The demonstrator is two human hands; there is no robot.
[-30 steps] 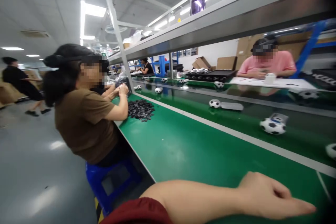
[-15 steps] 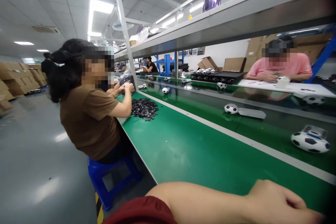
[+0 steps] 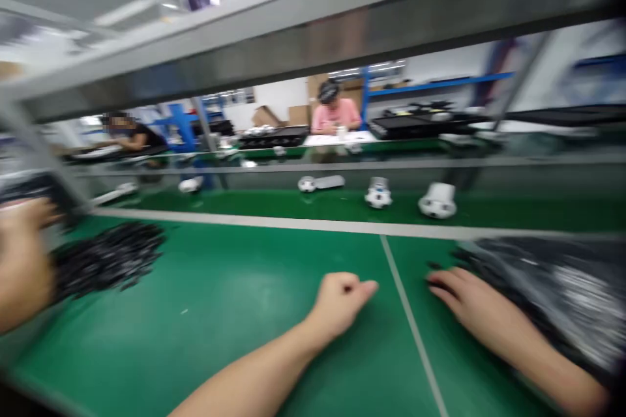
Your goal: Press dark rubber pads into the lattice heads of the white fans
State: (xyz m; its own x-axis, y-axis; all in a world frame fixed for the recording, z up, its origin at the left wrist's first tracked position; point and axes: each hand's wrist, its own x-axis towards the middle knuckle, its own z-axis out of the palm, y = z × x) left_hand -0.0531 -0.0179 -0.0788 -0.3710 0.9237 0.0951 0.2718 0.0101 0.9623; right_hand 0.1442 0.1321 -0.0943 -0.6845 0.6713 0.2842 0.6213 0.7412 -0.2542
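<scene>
My left hand is over the green work surface, its fingers curled in and the thumb pointing right. Whatever it may hold is hidden inside the fist. To the right of a thin pale line, my right hand is low over the surface with thumb and fingers bent toward each other. A dark patch shows between them, too blurred to name. Just beyond these fingertips lies a small black piece. Beside my right forearm is a clear plastic bag with black pieces in and around it.
A heap of black pieces lies at left, near a co-worker's blurred hand. Football-patterned white items stand along the green strip beyond the pale border. A shelf spans overhead. Across sits a person in pink.
My view has swung right and down toward the work surface. Both my hands now show, as does the plastic bag. The neighbouring co-worker has mostly left the view at left.
</scene>
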